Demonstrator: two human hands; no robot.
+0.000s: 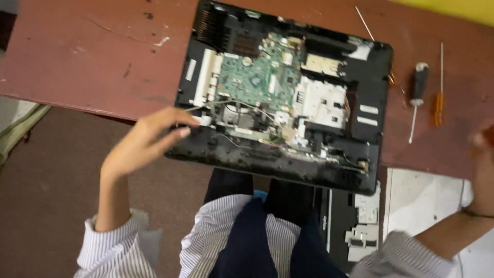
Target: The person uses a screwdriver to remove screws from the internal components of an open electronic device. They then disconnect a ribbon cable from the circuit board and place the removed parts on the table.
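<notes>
Head view | opened black plastic laptop base (360, 87) lies on the reddish-brown wooden table (92, 56), cover off, green circuit board (257, 77) bare and seated | left hand (146, 141) pinches a small white part at the near-left corner | right hand (483, 149) blurred at the table's edge, grip unclear | black-handled screwdriver (418, 90) and orange one (439, 105) lie apart.
</notes>
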